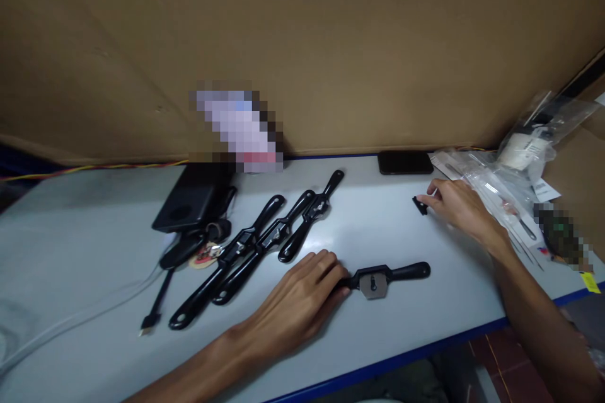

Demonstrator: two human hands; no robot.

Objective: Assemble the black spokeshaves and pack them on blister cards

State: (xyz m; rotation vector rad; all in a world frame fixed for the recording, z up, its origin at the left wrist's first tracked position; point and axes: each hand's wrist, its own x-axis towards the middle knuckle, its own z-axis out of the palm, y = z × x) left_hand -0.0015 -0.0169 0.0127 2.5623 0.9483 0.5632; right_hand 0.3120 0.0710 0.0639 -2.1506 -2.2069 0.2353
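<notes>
My left hand (314, 289) is closed round the left handle of a black spokeshave (406, 271) near the table's front edge. The tool's flat grey blade (373, 285) faces up, with a keyhole-shaped slot in its middle. Farther right and back, my right hand (451, 203) pinches a small black metal piece, which looks like a lever cap (419, 205), at or just above the tabletop. Left of my hands lie three more black spokeshaves, side by side and slanted: a near one (201, 296), a middle one (241, 276) and a far one (295, 239).
A black box-like device (189, 198) with cables stands at the left back. A dark phone (405, 162) lies by the cardboard wall (331, 50). Clear plastic bags (491, 186) with thin tools and a white container (524, 148) fill the right side. The table (94, 252) has a blue edge.
</notes>
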